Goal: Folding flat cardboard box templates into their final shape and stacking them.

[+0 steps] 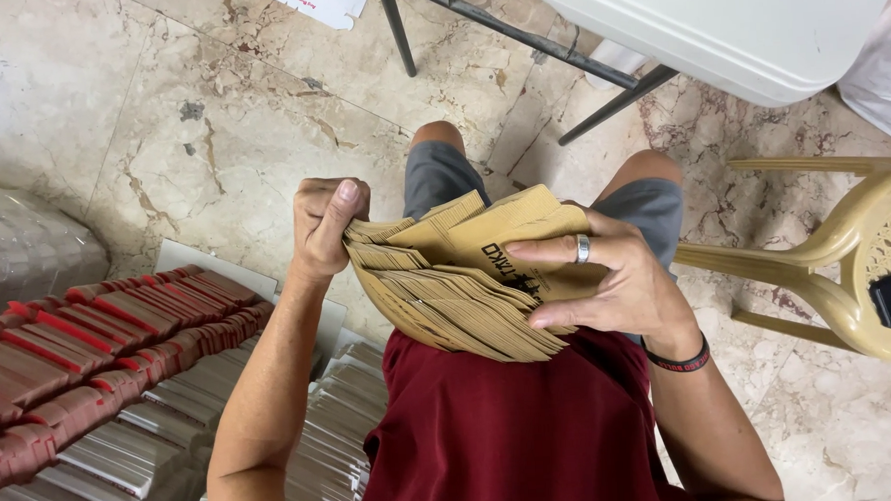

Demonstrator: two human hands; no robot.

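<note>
A thick fanned stack of flat brown cardboard sleeves [448, 300] rests over my lap, black print showing on the top one. My left hand [326, 224] pinches the stack's upper left corner between thumb and fingers. My right hand [607, 278], with a ring and a dark wristband, grips the right side, fingers spread across the top sleeve. I sit in grey shorts and a dark red shirt.
To my left lie rows of flat red and white cartons [100, 356] and a wrapped bundle [20, 249]. A white folding table [746, 27] with dark legs stands ahead. A beige plastic chair [856, 253] holding a black object stands right. The floor is marble.
</note>
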